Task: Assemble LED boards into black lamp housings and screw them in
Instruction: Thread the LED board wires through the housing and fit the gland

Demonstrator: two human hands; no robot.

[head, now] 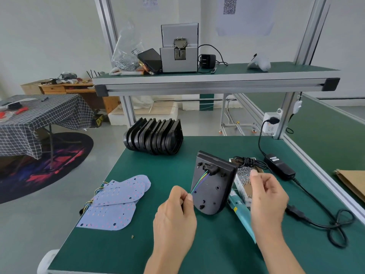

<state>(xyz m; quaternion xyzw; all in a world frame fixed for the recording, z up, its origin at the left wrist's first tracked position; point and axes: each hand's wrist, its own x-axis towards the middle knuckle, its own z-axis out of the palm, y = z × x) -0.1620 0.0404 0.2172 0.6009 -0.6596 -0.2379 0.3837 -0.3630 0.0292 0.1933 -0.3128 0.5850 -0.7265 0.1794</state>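
Housing [212,186] upright btwn hands, L fingers [185,196] pinching its wires [199,182], R fingers [258,180] curled, grip unclear.

Soft, even daylight is filling the room, bright without harsh glare. Faint, diffuse shadows are lying under the hands [174,212] on the green table [138,248]. The wide-angle lens is bending the frame posts and table edges outward toward the borders. The right hand [266,196] is showing slight motion blur; distant background detail is looking soft.
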